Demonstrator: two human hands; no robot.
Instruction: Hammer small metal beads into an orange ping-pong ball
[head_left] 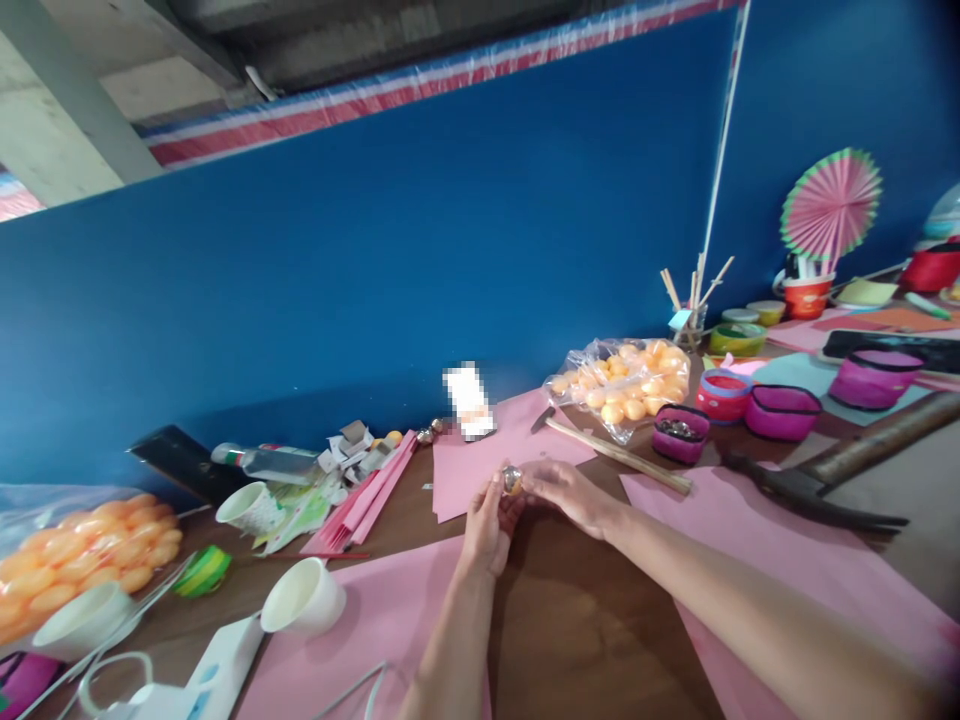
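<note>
2 hands (525,505) grip 1 small ball (511,480).

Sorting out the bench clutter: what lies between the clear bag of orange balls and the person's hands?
In the head view, a wooden-handled hammer lies across that stretch, between the clear bag of orange balls and the right hand.

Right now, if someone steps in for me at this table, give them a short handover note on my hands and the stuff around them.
Left hand and right hand meet over the wooden table, both pinching one small round shiny piece between the fingertips.
Hammer lies just beyond the right hand, next to a bag of orange balls.
Pink paper sheets lie on both sides of the hands.
Done: the piece is picked up and held.
Left: cannot tell from this view; the hammer is untouched.
</note>
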